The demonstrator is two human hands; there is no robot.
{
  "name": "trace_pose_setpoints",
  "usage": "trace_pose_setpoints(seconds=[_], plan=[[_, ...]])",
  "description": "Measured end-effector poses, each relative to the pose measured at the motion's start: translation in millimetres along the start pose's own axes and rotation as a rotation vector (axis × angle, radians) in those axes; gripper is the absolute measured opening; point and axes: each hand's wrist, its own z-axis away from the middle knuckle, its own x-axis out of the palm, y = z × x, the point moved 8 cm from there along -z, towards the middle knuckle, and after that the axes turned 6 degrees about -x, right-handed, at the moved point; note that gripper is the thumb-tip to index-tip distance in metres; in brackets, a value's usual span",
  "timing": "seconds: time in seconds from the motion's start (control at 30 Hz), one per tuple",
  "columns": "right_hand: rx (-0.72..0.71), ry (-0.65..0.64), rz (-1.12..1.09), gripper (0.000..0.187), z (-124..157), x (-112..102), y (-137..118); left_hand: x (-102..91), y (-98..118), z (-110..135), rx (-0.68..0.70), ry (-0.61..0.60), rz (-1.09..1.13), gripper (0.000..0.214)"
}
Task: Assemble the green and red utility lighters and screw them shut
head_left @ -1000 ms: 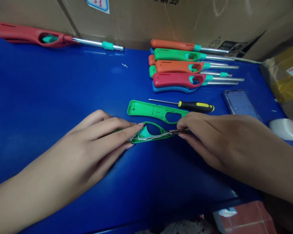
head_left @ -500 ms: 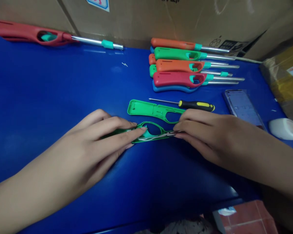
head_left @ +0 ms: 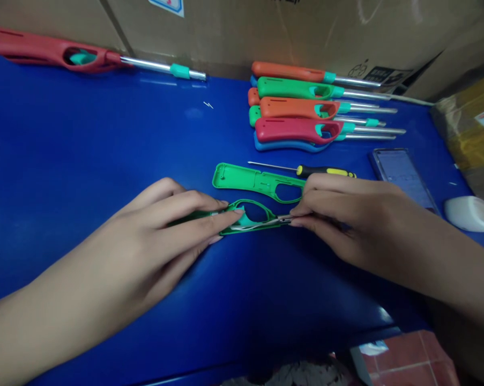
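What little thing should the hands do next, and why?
Maybe the right hand should gently settle the metal piece into the narrow end of the green shell. It pinches that piece right there, the left hand holds the shell, and the matching half lies apart, leaving the inside open.

Mid-frame lie two shell halves (head_left: pixel 242 178) and one screwdriver (head_left: pixel 306 171); at top, at least eight lighters (head_left: pixel 292 128); right, one phone (head_left: pixel 400 174).

Glossy blue tabletop (head_left: pixel 105 123); along its back edge, a long red plastic lighter (head_left: pixel 41 50) and an orange, green, red and blue lighter pile (head_left: pixel 293 108); farther forward, a bright-green hollow plastic shell (head_left: pixel 248 230) with teal trigger (head_left: pixel 246 219).
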Motion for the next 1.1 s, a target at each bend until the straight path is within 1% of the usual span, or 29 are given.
trace_pose_setpoints(seconds=[0.4,0.6,0.87,1.1], plan=[[0.009,-0.001,-0.018,0.015,-0.8,1.3,-2.9,0.3,-0.5,0.8,0.000,-0.003,-0.005,0.038],[0.027,0.006,0.012,0.014,-0.8,-1.4,-2.1,-0.6,-0.9,0.6,-0.002,-0.003,-0.005,0.039],[0.028,-0.002,0.050,0.018,-0.6,-1.7,-4.3,0.0,-1.1,-0.2,-0.012,-0.006,-0.003,0.038],[0.031,-0.033,0.021,0.018,-1.5,3.5,-1.5,-0.5,-0.1,-0.5,-0.003,0.000,-0.001,0.039]])
